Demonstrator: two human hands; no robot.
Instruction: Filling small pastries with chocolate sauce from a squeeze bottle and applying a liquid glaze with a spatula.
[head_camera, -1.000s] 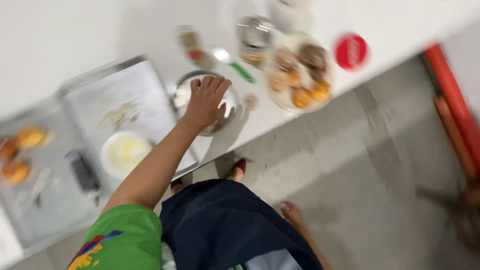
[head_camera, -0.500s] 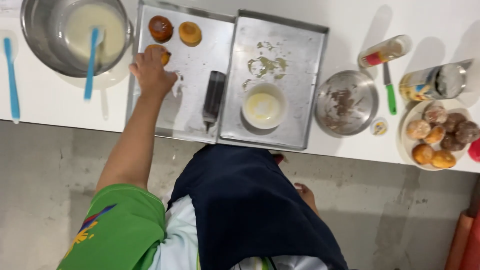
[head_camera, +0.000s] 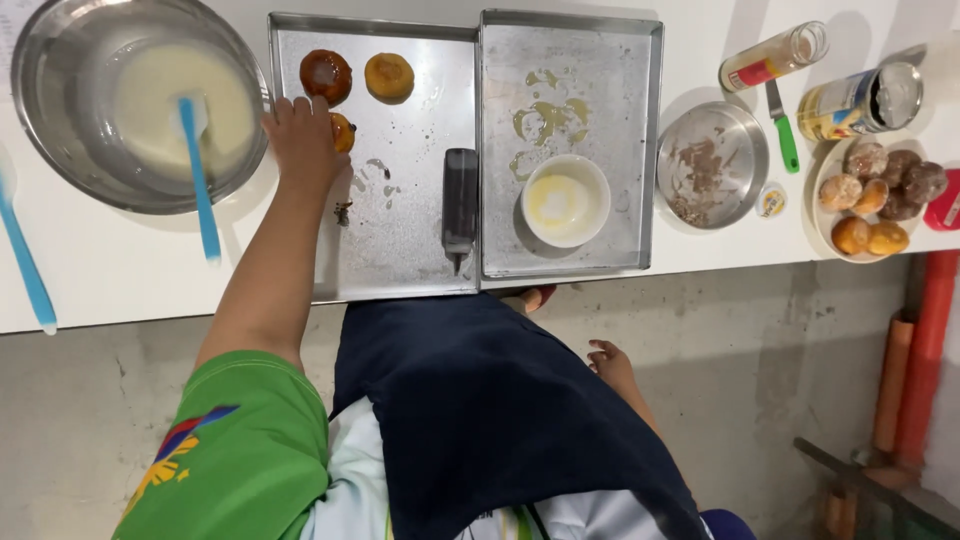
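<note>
Left hand (head_camera: 302, 140) covers a half-hidden bun (head_camera: 342, 132) on the tray (head_camera: 400, 250), fingers closed around it; right hand (head_camera: 612, 362) hangs loosely open below the worktop (head_camera: 120, 270).

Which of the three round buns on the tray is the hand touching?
The left hand touches the small bun at its fingers. The dark glazed bun and the golden bun sit apart, farther up.

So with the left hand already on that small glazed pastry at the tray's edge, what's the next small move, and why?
Probably close the left hand on the pastry and lift it straight up. The fingers already cover it at the left tray's edge, and two more pastries lie just beyond, so a sideways drag could bump them.
</note>
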